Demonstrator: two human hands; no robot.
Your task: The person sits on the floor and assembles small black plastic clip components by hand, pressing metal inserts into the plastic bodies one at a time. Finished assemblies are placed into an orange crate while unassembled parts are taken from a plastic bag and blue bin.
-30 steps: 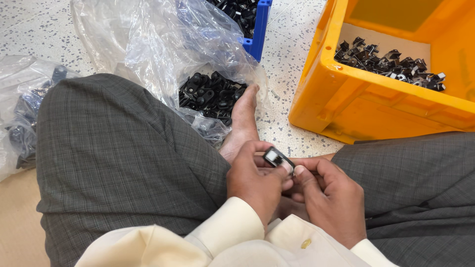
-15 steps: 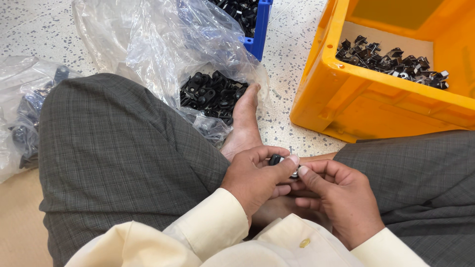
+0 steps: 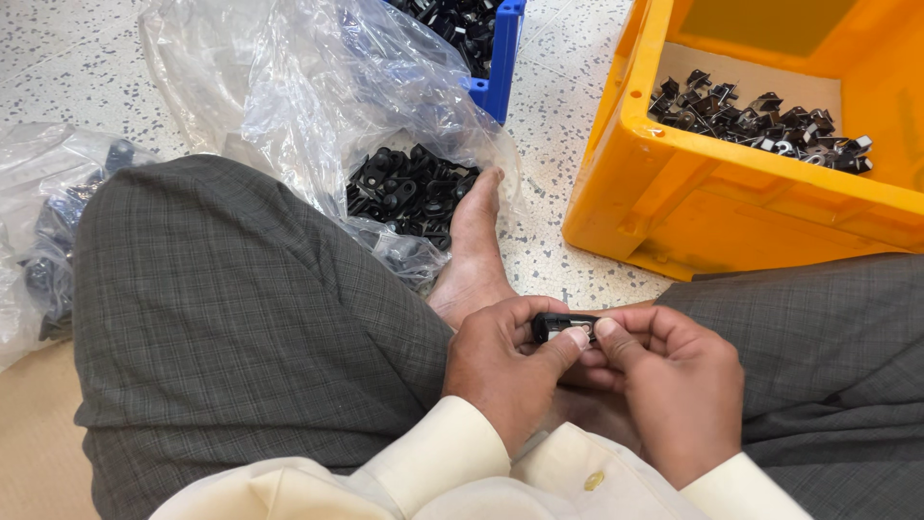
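Seated cross-legged on a pale speckled terrazzo floor (image 3: 77,58), in grey checked trousers (image 3: 241,337) and a cream long-sleeved shirt (image 3: 423,472).

Standing at upper right on the floor: large orange plastic crate (image 3: 731,207), holding a shallow layer of small black and silver metal parts (image 3: 760,120) along its far side.

Lying at upper centre: large crumpled clear plastic bag (image 3: 318,96), spread open on the floor, with a heap of small black plastic clips (image 3: 409,188) at its mouth, just beside the bare foot (image 3: 472,255). Toes touching the bag's edge.

Lying at far left: second clear plastic bag (image 3: 43,231) with dark parts inside, pressed against the left knee. Contents too blurred to identify.

Partly visible at top centre: blue plastic bin (image 3: 500,58), behind the large bag, holding more black parts.

Held in the lap, between the knees: left hand (image 3: 505,371) and right hand (image 3: 674,385), touching each other, both closed around one small black oblong plastic piece with a silvery inset (image 3: 563,325). Left hand curled about the piece's left end, thumb pressed against its face. Right hand gripping the right end, thumb tip pressing beside the left thumb. Piece held roughly level, just above the ankle, well apart from the crate and the bag. Underside hidden by fingers.
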